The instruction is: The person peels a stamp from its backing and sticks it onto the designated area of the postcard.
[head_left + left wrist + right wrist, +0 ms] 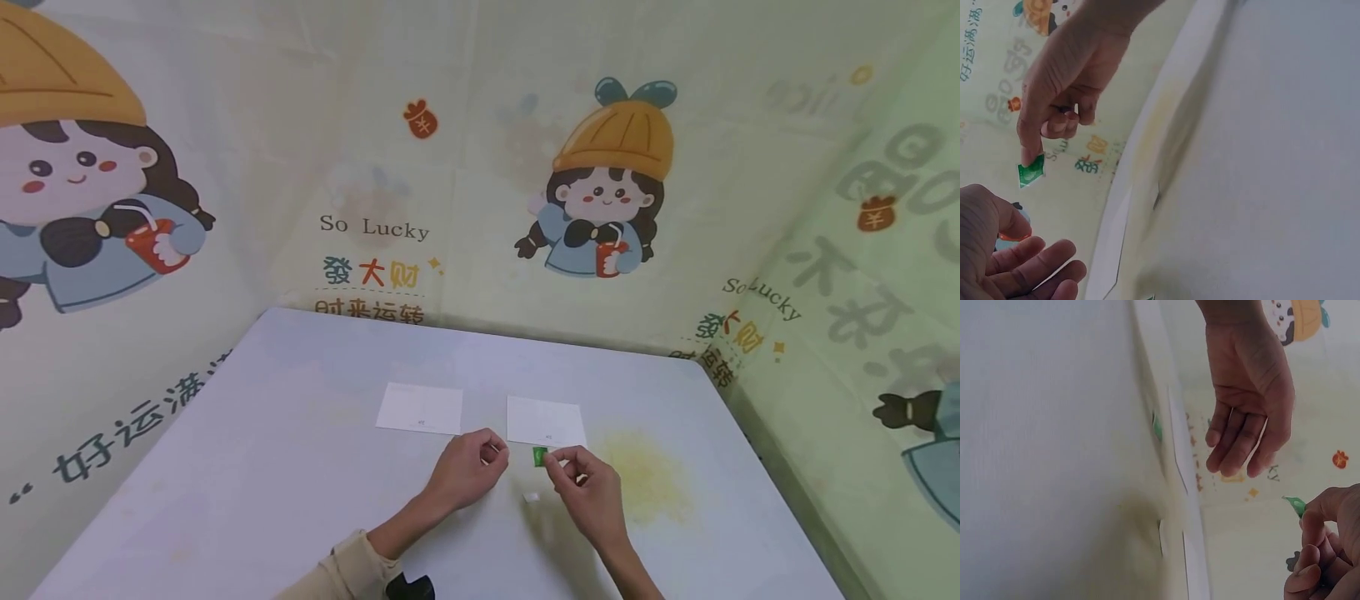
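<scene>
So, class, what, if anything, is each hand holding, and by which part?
The right hand pinches a small green piece by one edge; the left hand holds nothing.

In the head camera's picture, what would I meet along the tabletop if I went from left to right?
The left-hand white card → the left hand → the small green piece → the right hand → the yellow stain on the white tabletop.
</scene>
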A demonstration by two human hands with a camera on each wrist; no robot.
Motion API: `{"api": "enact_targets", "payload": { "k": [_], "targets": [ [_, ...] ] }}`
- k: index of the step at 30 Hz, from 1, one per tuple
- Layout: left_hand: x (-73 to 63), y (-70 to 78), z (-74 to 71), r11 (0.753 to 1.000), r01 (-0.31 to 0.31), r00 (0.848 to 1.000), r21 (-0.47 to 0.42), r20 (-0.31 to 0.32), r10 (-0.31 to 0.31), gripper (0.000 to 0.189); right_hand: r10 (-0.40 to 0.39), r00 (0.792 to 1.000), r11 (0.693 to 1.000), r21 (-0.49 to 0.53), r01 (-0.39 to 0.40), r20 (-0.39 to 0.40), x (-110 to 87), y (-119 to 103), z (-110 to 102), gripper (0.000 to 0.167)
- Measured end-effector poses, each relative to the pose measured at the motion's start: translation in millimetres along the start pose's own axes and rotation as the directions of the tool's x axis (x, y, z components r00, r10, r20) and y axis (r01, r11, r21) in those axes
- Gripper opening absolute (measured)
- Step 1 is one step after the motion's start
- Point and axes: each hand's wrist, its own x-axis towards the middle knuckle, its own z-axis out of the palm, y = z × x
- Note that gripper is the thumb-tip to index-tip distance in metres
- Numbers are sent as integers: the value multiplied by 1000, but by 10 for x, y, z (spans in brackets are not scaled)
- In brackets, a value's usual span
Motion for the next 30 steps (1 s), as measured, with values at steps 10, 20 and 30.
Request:
{"api": "enact_targets", "payload": {
  "k": [10,20,30],
  "targets": [
    [100,-49,86,977,-56,997,207,-36,65,22,-68,997,992,-112,64,-31,169,193,-58,11],
    [161,-111,125,967,-21,1000,254,3,21,35,29,999,986,-163,-31,-15,415,389,-143,13],
    [208,-202,152,977,-20,996,211,94,0,52,140,990,968,-207,-143,-29,685,560,-201,17]
  ]
}}
